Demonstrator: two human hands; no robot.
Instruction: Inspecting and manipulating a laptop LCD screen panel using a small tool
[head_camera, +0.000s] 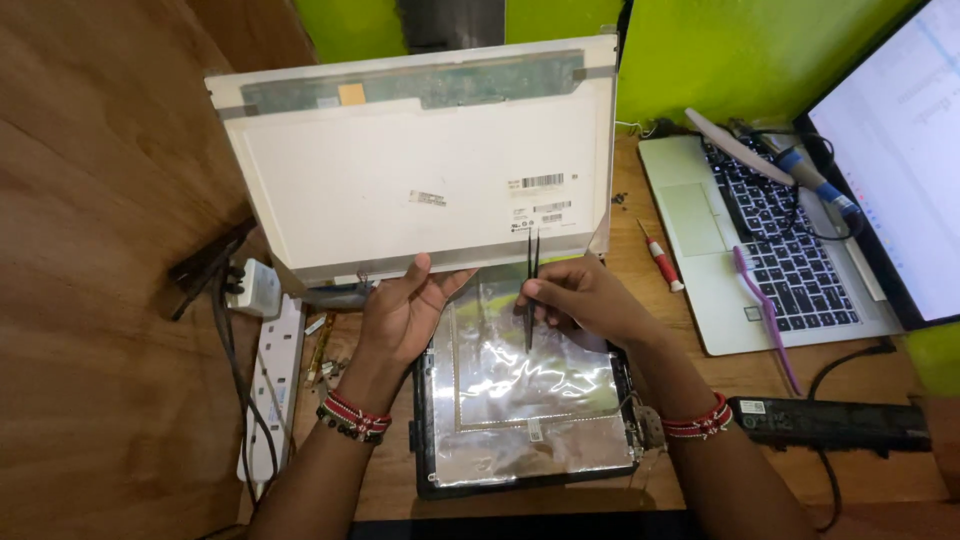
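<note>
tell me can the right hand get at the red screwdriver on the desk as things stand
Probably yes. The red screwdriver lies on bare desk just right of the right hand with nothing between them, but that hand already pinches black tweezers, so it would likely have to put those down first.

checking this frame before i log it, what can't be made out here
All in the head view:
- Front of the screen panel: it faces away; only its white back shows.
- Tips of the tweezers: too fine to tell if they touch the panel; the right hand hides the grip.
- Left hand fingertips: behind the panel's lower edge.
- Second laptop screen: cut off by the right edge, washed out.
- Lid shell bottom edge: in shadow.
</note>
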